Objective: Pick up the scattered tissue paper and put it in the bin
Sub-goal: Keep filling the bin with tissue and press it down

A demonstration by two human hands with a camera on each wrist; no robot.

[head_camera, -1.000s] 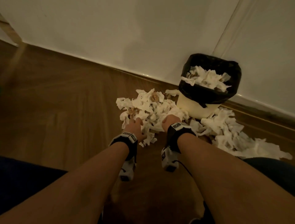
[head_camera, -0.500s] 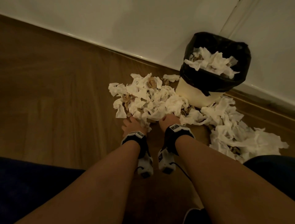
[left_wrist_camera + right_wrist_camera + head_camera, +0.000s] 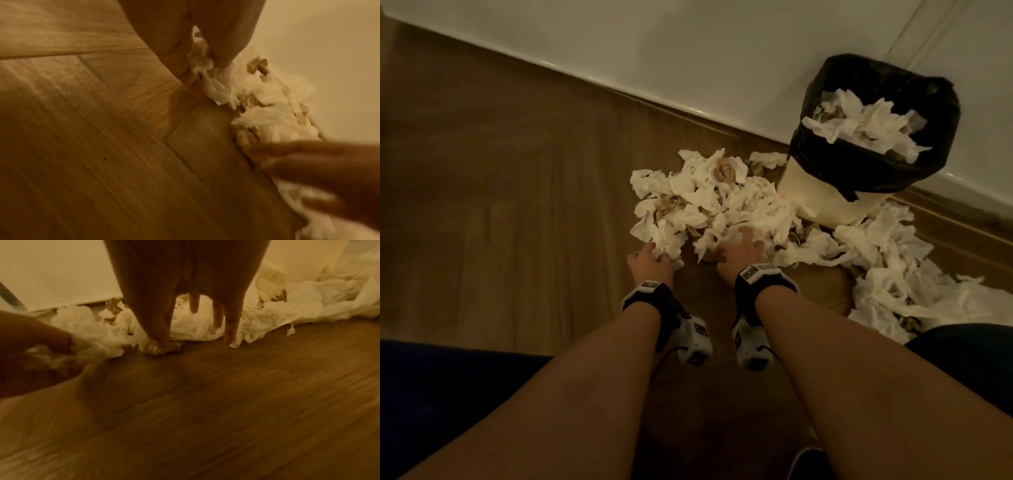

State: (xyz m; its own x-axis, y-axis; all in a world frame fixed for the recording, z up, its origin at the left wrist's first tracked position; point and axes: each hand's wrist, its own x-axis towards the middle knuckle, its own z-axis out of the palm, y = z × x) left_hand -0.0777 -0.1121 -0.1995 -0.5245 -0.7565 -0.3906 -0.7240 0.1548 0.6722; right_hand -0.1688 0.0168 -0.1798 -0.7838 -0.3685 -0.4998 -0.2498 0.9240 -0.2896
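Tissue pile (image 3: 709,205) just far of both hands. Left hand (image 3: 650,262) pinches tissue edge; right hand (image 3: 739,255) spread on pile. Bin (image 3: 873,137) far right, nearer right hand.

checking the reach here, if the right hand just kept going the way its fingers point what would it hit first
The right hand would meet the heap of tissue paper at once: its straight fingers already touch the near edge. Beyond the heap stands the bin, though depth there is hard to judge.
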